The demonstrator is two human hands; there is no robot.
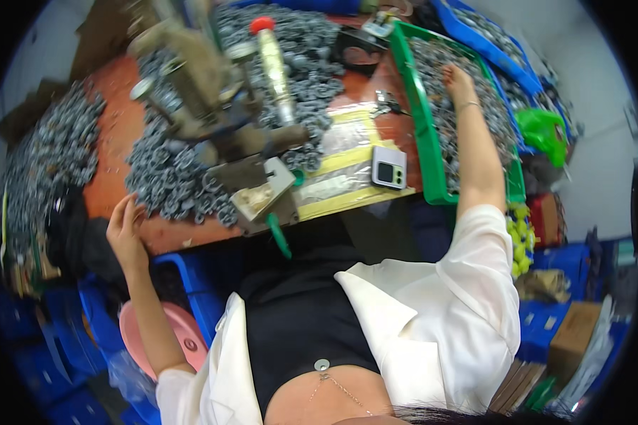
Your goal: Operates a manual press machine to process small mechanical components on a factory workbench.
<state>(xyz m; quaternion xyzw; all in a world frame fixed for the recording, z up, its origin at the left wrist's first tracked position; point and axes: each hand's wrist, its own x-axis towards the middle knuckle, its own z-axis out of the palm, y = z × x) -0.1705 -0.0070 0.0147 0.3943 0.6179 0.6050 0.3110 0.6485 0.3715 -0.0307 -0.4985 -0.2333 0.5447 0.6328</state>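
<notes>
My left hand (pixel 127 230) rests at the front left edge of the orange-red worktable, fingers stretched out beside a heap of grey ring-shaped parts (pixel 170 173). Nothing shows in its fingers. Over at the right, my right hand (pixel 459 83) reaches into a long green tray (pixel 432 152) full of small metal parts (pixel 429 78). Its fingers are curled down among the parts, and what they hold, if anything, is hidden. Between my hands stands a worn metal bench press (pixel 223 134), blurred towards its top, with a light metal block (pixel 266 195) at its front.
A folded phone (pixel 388 168) lies by yellow tape strips on the table. Behind it are keys (pixel 388 104) and a red-tipped rod (pixel 273 64). Blue trays (pixel 503 53) and a green plastic container (pixel 544 134) stand beyond the green tray. A pink basin (pixel 138 329) sits below left.
</notes>
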